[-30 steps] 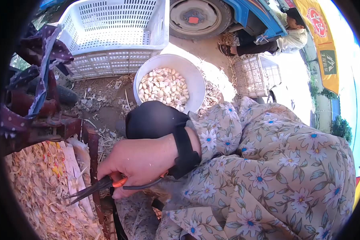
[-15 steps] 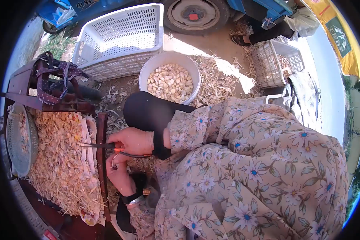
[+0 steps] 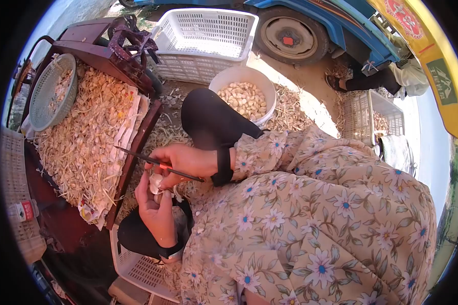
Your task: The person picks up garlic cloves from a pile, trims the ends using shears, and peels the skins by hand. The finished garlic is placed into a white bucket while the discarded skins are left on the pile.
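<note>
My right hand (image 3: 188, 161) is closed around a pair of scissors (image 3: 132, 153) with dark, narrow blades and orange on the handle. The blades point left, over the edge of the peel-covered table. Just below, my left hand (image 3: 156, 216) pinches a pale garlic bulb (image 3: 155, 184) between thumb and fingers. Both hands meet at the bulb, with the right fingertips close to it. Loose garlic skins (image 3: 89, 137) and stalk bits lie heaped on the table to the left of my hands.
A white bucket (image 3: 271, 96) of garlic cloves stands beyond my knee, before a white crate (image 3: 203, 68). A round colander (image 3: 35, 109) rests on the heap. A blue vehicle's wheel (image 3: 291, 38) is behind. Another person's leg (image 3: 369, 82) shows near a second crate (image 3: 359, 117).
The view has shifted, so table and bucket appear differently placed. The scissors have tilted in my right hand, and the garlic bulb in my left hand now shows clearly.
</note>
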Demonstrator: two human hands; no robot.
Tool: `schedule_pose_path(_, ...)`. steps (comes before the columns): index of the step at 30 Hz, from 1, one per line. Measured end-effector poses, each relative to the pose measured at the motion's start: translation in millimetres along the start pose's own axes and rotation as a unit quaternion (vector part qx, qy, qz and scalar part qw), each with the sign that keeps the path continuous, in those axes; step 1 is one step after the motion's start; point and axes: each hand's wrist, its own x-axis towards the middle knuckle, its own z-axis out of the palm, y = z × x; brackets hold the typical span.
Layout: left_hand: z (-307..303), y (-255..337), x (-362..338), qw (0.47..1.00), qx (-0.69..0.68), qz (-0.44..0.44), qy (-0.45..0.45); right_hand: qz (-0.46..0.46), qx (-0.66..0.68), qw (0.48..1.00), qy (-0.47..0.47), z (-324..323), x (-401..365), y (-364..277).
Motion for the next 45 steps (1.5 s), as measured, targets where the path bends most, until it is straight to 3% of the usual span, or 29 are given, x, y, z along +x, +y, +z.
schedule_pose_path(1,0.8,5.1,-5.1,0.998,-0.055,-0.010,0.001,-0.015,-0.010,1.000,-0.009,1.8,-1.9,-3.1)
schedule_pose_path(4,-2.4,5.3,-15.1,0.959,-0.260,-0.081,0.077,-0.106,-0.208,0.972,-0.003,13.4,-8.5,-8.1)
schedule_pose_path(5,-6.8,-0.1,-18.5,0.960,-0.267,-0.081,0.041,-0.124,-0.241,0.963,-0.001,17.9,-10.1,-9.6)
schedule_pose_path(7,-11.1,-17.9,-12.7,0.957,-0.276,-0.087,-0.030,-0.154,-0.298,0.942,0.003,15.9,-6.4,-10.6)
schedule_pose_path(10,-8.9,-15.6,-17.7,0.954,-0.281,-0.092,0.044,-0.237,-0.369,0.898,0.030,24.6,-5.0,-5.6)
schedule_pose_path(13,-6.8,-9.1,-15.9,0.955,-0.261,-0.091,0.109,-0.171,-0.386,0.906,-0.025,24.0,-7.4,-13.4)
schedule_pose_path(16,-25.5,-15.6,-19.1,0.973,-0.186,-0.046,0.131,-0.305,-0.518,0.799,0.026,10.5,-8.0,-12.8)
schedule_pose_path(19,-27.1,-7.7,-23.8,0.986,-0.097,-0.042,0.132,-0.215,-0.642,0.734,-0.061,-4.1,-19.9,-28.8)
schedule_pose_path(27,-32.5,-3.7,-35.8,0.993,-0.027,-0.110,0.034,-0.196,-0.653,0.728,-0.078,-4.4,-32.6,-13.6)
schedule_pose_path(39,-37.9,-7.8,-46.1,0.985,-0.069,-0.147,0.051,-0.166,-0.662,0.719,-0.130,2.5,-33.1,-10.8)
schedule_pose_path(45,-43.9,-14.3,-55.8,0.987,-0.061,-0.110,0.098,-0.097,-0.523,0.836,-0.136,13.5,-32.7,-12.7)
